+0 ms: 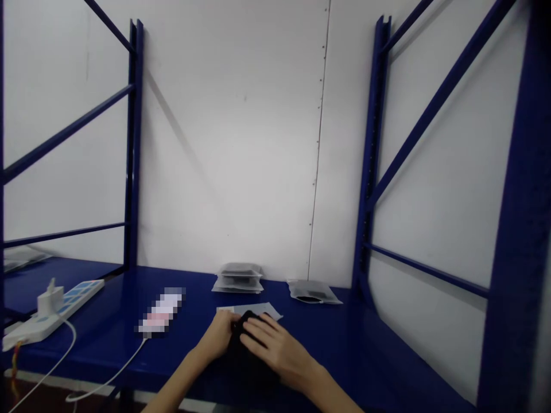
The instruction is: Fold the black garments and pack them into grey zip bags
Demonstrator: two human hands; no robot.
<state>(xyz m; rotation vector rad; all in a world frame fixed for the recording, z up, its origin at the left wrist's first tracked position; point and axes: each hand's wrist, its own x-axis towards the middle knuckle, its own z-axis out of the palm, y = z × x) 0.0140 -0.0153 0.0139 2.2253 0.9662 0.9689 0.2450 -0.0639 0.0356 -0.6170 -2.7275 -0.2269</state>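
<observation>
A black item [252,364], soft-looking and of a kind I cannot make out, is between my hands at the front edge of the blue shelf. My left hand [218,334] is closed on its upper left edge, with the fingertips partly hidden. Across its upper right side lies my right hand [279,350], fingers stretched and slightly apart, the thumb out of sight. Just behind the hands, a flat translucent plastic bag [272,310] rests on the shelf, partly covered by them.
Stacked translucent bags [238,278] with dark contents sit near the back wall. Another such bag [316,291] lies to their right. At left are a phone-shaped pixelated object [162,311] with a white cable, and a power strip [55,321] holding a charger. Blue rack posts [134,143] flank the shelf.
</observation>
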